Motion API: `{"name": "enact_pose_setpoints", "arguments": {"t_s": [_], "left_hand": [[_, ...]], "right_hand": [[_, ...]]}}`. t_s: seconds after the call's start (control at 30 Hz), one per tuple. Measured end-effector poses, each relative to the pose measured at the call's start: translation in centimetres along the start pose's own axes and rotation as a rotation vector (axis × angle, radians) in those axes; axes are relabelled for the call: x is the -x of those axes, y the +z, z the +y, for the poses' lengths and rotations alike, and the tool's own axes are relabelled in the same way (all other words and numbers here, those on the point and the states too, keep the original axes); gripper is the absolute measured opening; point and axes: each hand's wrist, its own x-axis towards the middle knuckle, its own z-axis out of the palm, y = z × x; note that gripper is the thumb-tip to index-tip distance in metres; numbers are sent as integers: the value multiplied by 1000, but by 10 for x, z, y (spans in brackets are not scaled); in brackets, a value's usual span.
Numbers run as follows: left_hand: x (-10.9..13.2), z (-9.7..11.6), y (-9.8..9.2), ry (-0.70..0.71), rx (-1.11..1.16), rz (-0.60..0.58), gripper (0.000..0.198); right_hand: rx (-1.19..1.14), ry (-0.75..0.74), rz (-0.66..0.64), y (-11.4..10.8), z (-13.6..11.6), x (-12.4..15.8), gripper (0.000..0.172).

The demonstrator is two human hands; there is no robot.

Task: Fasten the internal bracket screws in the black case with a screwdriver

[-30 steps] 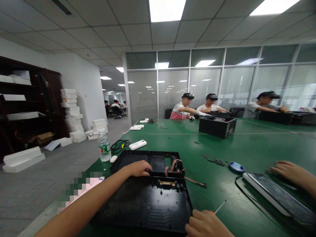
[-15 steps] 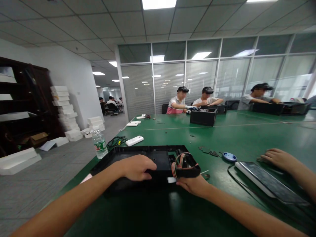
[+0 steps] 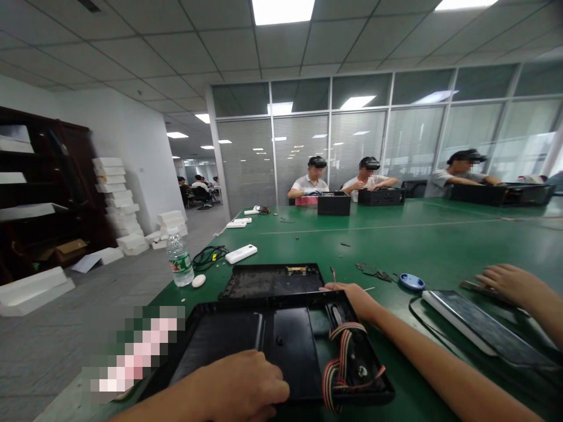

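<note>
A black plastic casing (image 3: 292, 337) with multicoloured ribbon wires (image 3: 343, 357) at its right end is tilted toward me. My left hand (image 3: 248, 384) has its fingers curled at the near side of this casing, gripping the rim. Behind it lies a second black shell (image 3: 264, 282) with a brass-coloured strip. Beyond the casing's far right edge, my right hand (image 3: 354, 302) has its fingers together by that shell's corner, a thin wire rising beside them. The casing partly covers this hand, so what it pinches is unclear.
A water bottle (image 3: 179, 258), a black cable (image 3: 209, 256) and a white handheld device (image 3: 241, 253) stand or lie at left. To the right are a blue round case (image 3: 412, 282), a phone-like device (image 3: 479, 325) and another person's hand (image 3: 510, 281). Co-workers sit opposite with black boxes (image 3: 334, 204).
The casing has come nearer to me, uncovering the second shell behind it. My left hand moved down with it; my right hand shifted to its far side. A co-worker's box opposite moved left.
</note>
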Motion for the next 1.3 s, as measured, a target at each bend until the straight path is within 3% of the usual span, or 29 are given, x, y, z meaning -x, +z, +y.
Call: {"name": "enact_pose_setpoints", "arguments": {"t_s": [0.2,0.3,0.4,0.5,0.57,0.67,0.73,0.9,1.1,1.3], "left_hand": [[-4,-6,15,-7,-2,-13,11],[-7,-6,21,-7,4,-27,10],[-7,-6,23,-22,-19,11,8],[-7,-16,18,-71,-29,75,24],[-9,-34,15,-163,-45,139,37],[-13,-76,17,-395,-139,237,34],[-16,-106,22,-515,-207,211,32],[-21,-151,35,-424,-162,112,13],[-27,-154,27,-447,-144,45,10],[-37,-131,18,-610,-194,-47,36]], "right_hand": [[226,3,-69,7,49,2,24],[319,66,0,7,62,5,27],[267,64,15,11,47,6,30],[179,-30,-97,20,19,2,31],[165,-52,-156,26,6,-1,32],[161,-18,-208,33,2,-7,31],[143,25,-221,36,4,-9,30],[143,71,-223,38,3,-8,27],[184,87,-219,37,-6,-7,28],[165,136,-187,42,-5,-9,25]]}}
